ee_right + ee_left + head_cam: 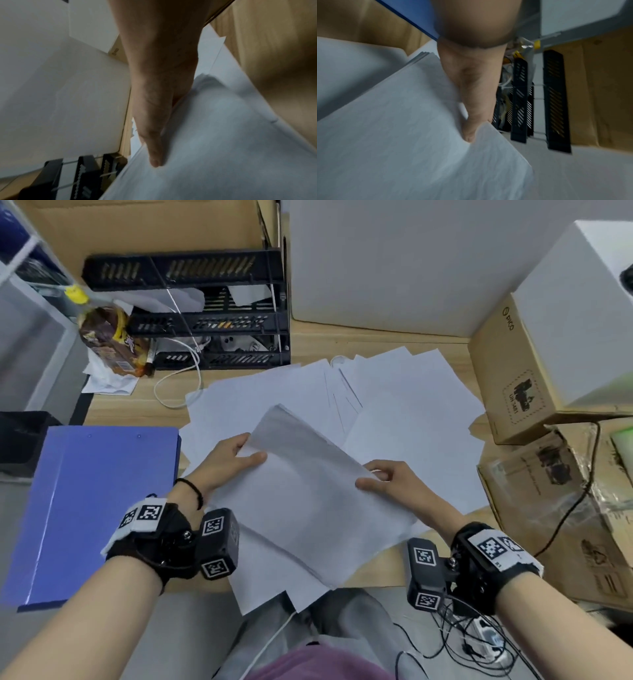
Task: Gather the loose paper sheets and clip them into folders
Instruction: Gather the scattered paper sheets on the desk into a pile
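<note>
Paper stack [308,494] between both hands [310,469]

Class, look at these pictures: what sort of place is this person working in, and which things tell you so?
Probably an office desk or storeroom worktop: a black stacked letter tray, a blue folder and loose paper sheets on a wooden desk, with cardboard boxes alongside.

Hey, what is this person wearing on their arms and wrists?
Both forearms are bare, with no sleeves in view. Each wrist carries a black strap with a boxy black camera and white square-patterned tags. The left wrist also has a thin black band.
</note>
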Demonstrator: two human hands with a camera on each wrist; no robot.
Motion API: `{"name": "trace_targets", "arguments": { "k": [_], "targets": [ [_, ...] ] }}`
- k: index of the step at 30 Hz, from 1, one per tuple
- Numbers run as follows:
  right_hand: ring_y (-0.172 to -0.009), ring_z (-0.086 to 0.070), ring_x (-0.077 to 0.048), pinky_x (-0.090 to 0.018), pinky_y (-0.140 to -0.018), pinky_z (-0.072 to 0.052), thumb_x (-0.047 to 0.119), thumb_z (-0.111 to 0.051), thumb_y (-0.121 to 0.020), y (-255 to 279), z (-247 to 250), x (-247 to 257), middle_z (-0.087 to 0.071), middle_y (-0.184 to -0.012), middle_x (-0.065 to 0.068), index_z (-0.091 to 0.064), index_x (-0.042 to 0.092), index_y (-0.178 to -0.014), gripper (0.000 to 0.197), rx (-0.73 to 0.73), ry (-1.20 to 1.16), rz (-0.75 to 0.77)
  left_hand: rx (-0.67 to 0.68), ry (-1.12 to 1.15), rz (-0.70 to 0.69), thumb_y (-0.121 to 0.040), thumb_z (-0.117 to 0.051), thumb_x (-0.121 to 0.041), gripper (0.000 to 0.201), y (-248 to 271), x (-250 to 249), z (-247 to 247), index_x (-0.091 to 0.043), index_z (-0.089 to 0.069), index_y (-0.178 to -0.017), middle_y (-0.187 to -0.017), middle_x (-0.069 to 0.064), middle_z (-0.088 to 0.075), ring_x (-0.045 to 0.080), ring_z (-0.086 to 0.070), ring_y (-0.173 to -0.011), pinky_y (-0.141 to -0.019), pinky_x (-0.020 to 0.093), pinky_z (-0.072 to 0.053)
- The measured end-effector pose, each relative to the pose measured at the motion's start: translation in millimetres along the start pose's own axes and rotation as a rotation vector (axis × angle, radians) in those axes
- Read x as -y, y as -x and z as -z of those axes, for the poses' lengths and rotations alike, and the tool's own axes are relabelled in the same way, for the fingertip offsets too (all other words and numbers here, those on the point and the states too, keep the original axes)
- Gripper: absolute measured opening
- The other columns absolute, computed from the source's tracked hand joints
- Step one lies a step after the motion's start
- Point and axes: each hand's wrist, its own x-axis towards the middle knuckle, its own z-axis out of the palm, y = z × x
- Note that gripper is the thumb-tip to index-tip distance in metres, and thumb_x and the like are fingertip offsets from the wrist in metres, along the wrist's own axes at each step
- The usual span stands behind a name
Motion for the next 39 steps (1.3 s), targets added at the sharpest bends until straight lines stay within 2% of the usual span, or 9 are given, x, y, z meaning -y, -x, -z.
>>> {"name": "trace_targets", "arguments": {
  "k": [5,8,11,14,20,27,30,34,39],
  "targets": [
    [-0.081,-0.07,-0.018,-0.024,-0.068,-0.054,0.021,-0.075,-0.082,-1.2,24.9,-18.2,-0.075,-0.092,-0.007,-0.072,0.02,-0.1,0.018,-0.115,-0.266,-0.027,-0.194,0.363,0.075,-0.091,-0.062,-0.01,0.022,1.6,6.5,-5.1,-0.022,-0.066,-0.11,-0.115,0.007,-0.07,0.029,-0.065,-0.106,-0.095,0.043,-0.05],
    [-0.094,-0.071,-0.019,-0.026,-0.075,-0.057,0.027,-0.072,-0.079,-8.9,37.1,-16.5,-0.074,-0.109,-0.007,-0.066,0.012,-0.115,0.039,-0.088,-0.434,-0.004,-0.264,0.446,0.039,-0.092,-0.06,-0.013,0.023,-1.8,0.5,-7.1,-0.024,-0.064,-0.113,-0.115,0.006,-0.07,0.022,-0.069,-0.099,-0.084,0.036,-0.055],
    [-0.099,-0.07,-0.019,-0.029,-0.084,-0.057,0.023,-0.064,-0.09,-21.0,44.7,-7.4,-0.072,-0.116,-0.006,-0.063,0.009,-0.121,0.034,-0.07,-0.401,0.008,-0.307,0.5,-0.037,-0.095,-0.056,-0.014,0.028,-5.6,-17.3,-15.4,-0.02,-0.059,-0.122,-0.116,0.001,-0.07,0.013,-0.07,-0.095,-0.074,0.025,-0.057],
    [-0.104,-0.069,-0.021,-0.035,-0.089,-0.054,0.019,-0.059,-0.095,-32.7,52.4,15.4,-0.073,-0.112,-0.004,-0.059,0.007,-0.124,0.031,-0.148,-0.385,0.061,-0.344,0.481,-0.135,-0.095,-0.056,-0.015,0.028,-11.6,-46.8,-21.1,-0.019,-0.055,-0.124,-0.118,-0.001,-0.068,0.014,-0.068,-0.101,-0.079,0.026,-0.056],
    [-0.102,-0.068,-0.016,-0.029,-0.088,-0.055,0.013,-0.058,-0.094,-40.0,72.7,81.9,-0.073,-0.111,0.003,-0.065,0.017,-0.112,0.02,-0.186,-0.427,0.315,-0.346,0.563,-0.368,-0.085,-0.064,-0.005,0.037,-13.2,-94.5,-14.4,-0.011,-0.054,-0.12,-0.117,0.005,-0.066,0.02,-0.063,-0.107,-0.091,0.032,-0.054],
    [-0.118,-0.06,-0.019,-0.039,-0.102,-0.047,0.013,-0.064,-0.091,-42.9,61.1,5.5,-0.064,-0.13,-0.002,-0.055,0.019,-0.132,0.042,-0.055,-0.169,0.114,-0.348,0.369,-0.056,-0.079,-0.067,0.006,0.032,-12.2,-19.5,-37.8,-0.015,-0.065,-0.104,-0.105,0.005,-0.069,0.036,-0.059,-0.114,-0.095,0.044,-0.049],
    [-0.12,-0.057,-0.02,-0.038,-0.104,-0.045,0.011,-0.063,-0.092,-43.1,56.5,-7.9,-0.063,-0.127,0.0,-0.054,0.021,-0.131,0.041,-0.044,-0.071,0.077,-0.353,0.329,-0.013,-0.075,-0.07,-0.006,0.031,-7.7,-9.7,-50.8,-0.011,-0.066,-0.105,-0.104,0.008,-0.069,0.032,-0.062,-0.107,-0.089,0.037,-0.052],
    [-0.106,-0.066,-0.022,-0.037,-0.087,-0.054,0.011,-0.059,-0.092,-50.6,60.4,31.9,-0.071,-0.109,0.001,-0.066,0.02,-0.107,0.019,-0.238,-0.182,0.133,-0.37,0.283,-0.111,-0.085,-0.061,0.003,0.024,-16.6,-49.9,-48.7,-0.02,-0.066,-0.088,-0.088,-0.006,-0.069,0.005,-0.068,-0.077,-0.061,0.012,-0.051],
    [-0.102,-0.065,-0.015,-0.029,-0.084,-0.052,0.011,-0.061,-0.091,-45.4,65.5,41.9,-0.07,-0.114,0.001,-0.064,0.02,-0.113,0.024,-0.29,-0.264,0.202,-0.415,0.31,-0.202,-0.085,-0.061,0.0,0.026,-16.4,-63.5,-31.7,-0.023,-0.066,-0.094,-0.096,-0.005,-0.069,0.006,-0.066,-0.084,-0.076,0.021,-0.054]
  ]
}}
